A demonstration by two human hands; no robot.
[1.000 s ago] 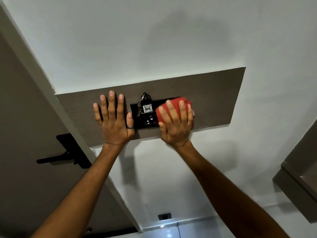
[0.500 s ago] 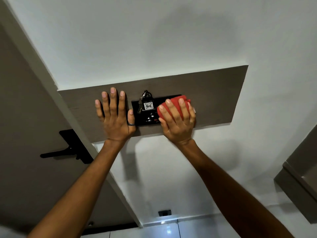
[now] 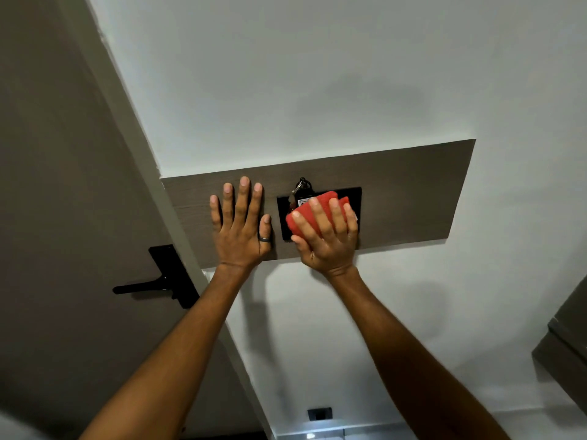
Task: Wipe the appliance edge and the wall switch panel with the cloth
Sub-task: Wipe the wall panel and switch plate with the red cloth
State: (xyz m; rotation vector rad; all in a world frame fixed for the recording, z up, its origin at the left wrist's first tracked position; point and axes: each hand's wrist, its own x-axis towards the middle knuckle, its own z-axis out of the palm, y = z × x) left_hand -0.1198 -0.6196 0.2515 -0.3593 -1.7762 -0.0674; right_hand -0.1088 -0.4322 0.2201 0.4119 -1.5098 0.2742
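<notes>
A black wall switch panel (image 3: pixel 355 198) is set in a brown wooden board (image 3: pixel 409 198) on the white wall. My right hand (image 3: pixel 327 239) presses a folded red cloth (image 3: pixel 313 214) flat against the panel, covering its middle and lower part. A bunch of keys with a white tag (image 3: pixel 301 190) hangs at the panel's top, partly behind the cloth. My left hand (image 3: pixel 239 227) lies flat on the board just left of the panel, fingers spread, a dark ring on the thumb.
A brown door (image 3: pixel 63 217) with a black lever handle (image 3: pixel 158 282) stands at the left, beside the board. A small black socket (image 3: pixel 320 413) sits low on the wall. A grey cabinet corner (image 3: pixel 565 350) juts in at the right edge.
My right hand has slid the red cloth leftward over the panel, now hiding the switches and most of the key tag. The left hand stays flat on the board.
</notes>
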